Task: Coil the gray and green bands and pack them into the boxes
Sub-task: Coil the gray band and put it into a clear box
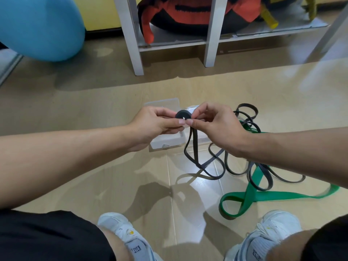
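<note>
**Two hands rolling a gray band into a tight coil above clear boxes**

While the person crouched over a pale tiled floor (pixel 94 176), both bare hands met in the middle of the view, holding the start of a coil. Far beyond the grip stood a white shelf unit (pixel 211 34) and, off to its left, a blue exercise ball (pixel 41 27). Directly beneath the grip lay clear plastic boxes (pixel 165 142), apparently open and with no band in them yet. Below and to the right of the grip, the green band (pixel 263 196) sprawled flat and untouched, wide and bright, crossing over itself. The gray band (pixel 207 166) was narrower and darker; most of its length trailed down from the grip in loose loops on the floor, some lying over the green one.

The left hand (pixel 156 123) pinched the small, disc-like coil (pixel 183 115) between thumb and fingers. The right hand (pixel 216 125) pinched the band just where it fed onto the roll.

To roll well, the person would likely need to keep tension on the feed, keep the edges flush, and lift the tail free of the green band before tangles tightened.
</note>
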